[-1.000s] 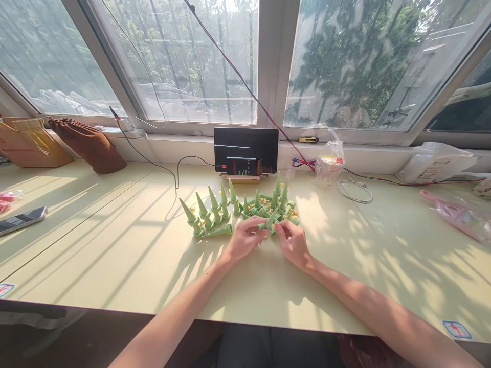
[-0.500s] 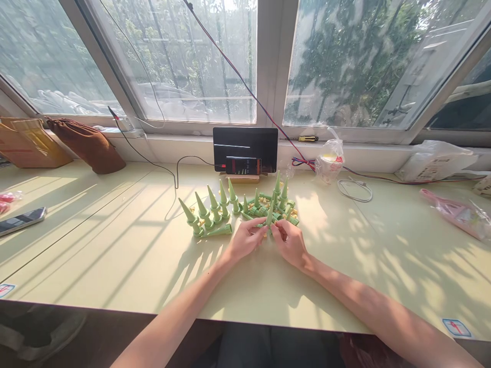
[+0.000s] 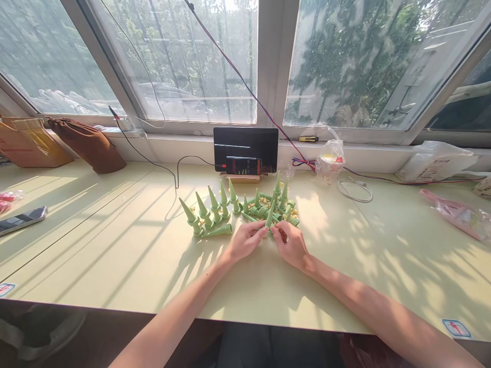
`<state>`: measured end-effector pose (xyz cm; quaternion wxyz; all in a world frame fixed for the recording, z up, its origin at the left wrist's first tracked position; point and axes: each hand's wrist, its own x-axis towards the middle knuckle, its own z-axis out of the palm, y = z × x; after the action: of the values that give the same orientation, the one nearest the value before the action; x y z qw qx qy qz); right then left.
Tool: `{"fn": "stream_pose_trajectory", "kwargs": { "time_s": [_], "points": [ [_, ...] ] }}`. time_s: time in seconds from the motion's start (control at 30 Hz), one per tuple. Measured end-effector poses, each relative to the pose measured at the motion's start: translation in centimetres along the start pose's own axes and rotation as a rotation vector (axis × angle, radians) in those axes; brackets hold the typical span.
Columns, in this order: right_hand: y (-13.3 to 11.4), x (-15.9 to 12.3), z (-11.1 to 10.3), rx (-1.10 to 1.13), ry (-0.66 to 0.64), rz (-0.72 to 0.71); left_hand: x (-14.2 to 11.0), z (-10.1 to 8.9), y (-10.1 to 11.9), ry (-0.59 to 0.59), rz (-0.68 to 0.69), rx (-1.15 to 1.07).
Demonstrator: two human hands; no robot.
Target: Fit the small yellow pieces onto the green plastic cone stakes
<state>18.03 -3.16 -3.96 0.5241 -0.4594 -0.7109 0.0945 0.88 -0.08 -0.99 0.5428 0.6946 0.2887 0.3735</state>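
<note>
Both my hands meet at the table's middle on one green cone-shaped spike (image 3: 269,217), which stands nearly upright, tip up. My left hand (image 3: 244,242) pinches its base from the left, and my right hand (image 3: 290,244) grips it from the right. Just behind them lies a pile of loose green spikes with small yellow pieces (image 3: 274,203). To the left, a curved row of several upright green spikes (image 3: 209,212) stands on the pale green table (image 3: 115,245), with one spike lying flat in front of it.
A dark tablet with a phone leaning on it (image 3: 245,151) stands by the window sill. A phone (image 3: 22,220) lies far left, near a brown pouch (image 3: 90,145). Plastic bags (image 3: 330,162), a coiled white cable (image 3: 355,191) and a pink package (image 3: 456,214) sit to the right.
The spike in my hands has turned from lying slanted to pointing nearly straight up. My hands stay close together at the same spot.
</note>
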Motion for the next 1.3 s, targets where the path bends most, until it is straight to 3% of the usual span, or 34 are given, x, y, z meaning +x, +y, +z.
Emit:
{"fn": "stream_pose_trajectory", "kwargs": {
  "time_s": [0.37,0.67,0.8,0.97,1.1,1.3],
  "points": [
    [-0.2,0.0,0.0,0.025,-0.029,0.066,-0.1,0.2,0.5,0.025,-0.007,0.071],
    [0.1,0.2,0.2,0.125,-0.022,0.161,-0.1,0.3,0.8,0.173,0.046,0.200],
    [0.2,0.1,0.3,0.104,-0.016,0.171,-1.1,-0.3,0.7,0.296,0.065,0.380],
    [0.5,-0.1,0.6,-0.016,-0.060,0.066,-3.9,-1.3,0.0,0.372,0.110,0.749],
    [0.4,-0.3,0.6,-0.082,-0.154,0.031,-5.4,-1.6,-0.6,0.385,0.069,0.862],
    [-0.1,-0.3,0.6,-0.208,-0.267,0.033,-5.2,-1.4,-0.8,0.311,0.062,0.976]
  ]
}}
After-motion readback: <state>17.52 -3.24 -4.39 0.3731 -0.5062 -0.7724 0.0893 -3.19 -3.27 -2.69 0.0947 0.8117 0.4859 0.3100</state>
